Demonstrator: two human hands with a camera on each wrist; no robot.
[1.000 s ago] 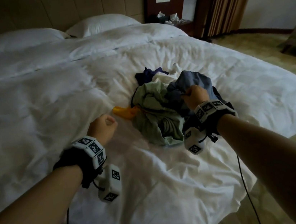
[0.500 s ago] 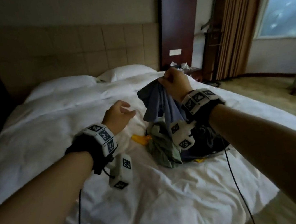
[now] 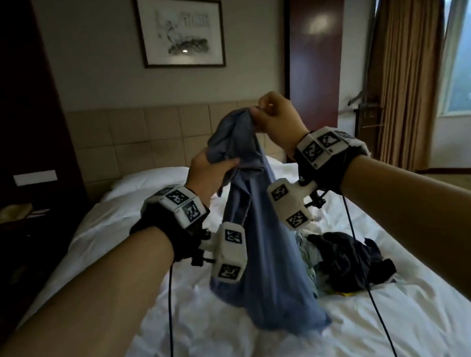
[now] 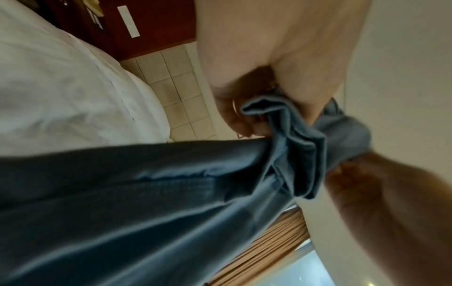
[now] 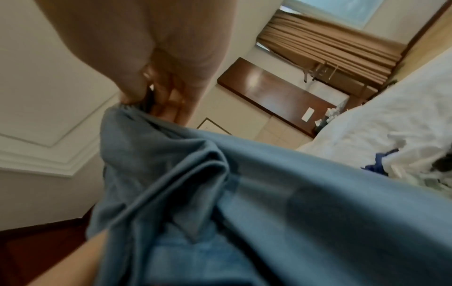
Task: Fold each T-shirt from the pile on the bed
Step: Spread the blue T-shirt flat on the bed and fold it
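A grey-blue T-shirt (image 3: 263, 252) hangs bunched in the air over the white bed (image 3: 214, 348). My right hand (image 3: 273, 121) pinches its top edge, held highest. Lower and to the left, my left hand (image 3: 212, 171) grips a fold of the same shirt. The left wrist view shows the shirt's (image 4: 151, 205) cloth bunched between thumb and fingers. In the right wrist view the fingertips (image 5: 137, 96) pinch the gathered fabric (image 5: 220, 203). The shirt's lower hem hangs close to the sheet. The pile of other T-shirts (image 3: 347, 262), dark, pale green and white, lies on the bed to the right.
Pillows (image 3: 150, 179) and a padded headboard (image 3: 139, 140) stand at the far end. A bedside table with a phone (image 3: 12, 213) is at the left. Curtains (image 3: 411, 65) and a window are at the right. Wrist-camera cables (image 3: 168, 322) hang below both arms.
My right hand has lifted the grey-blue T-shirt clear of the pile and higher. My left hand, holding nothing before, has come up and taken hold of the shirt. The head view has tilted upward.
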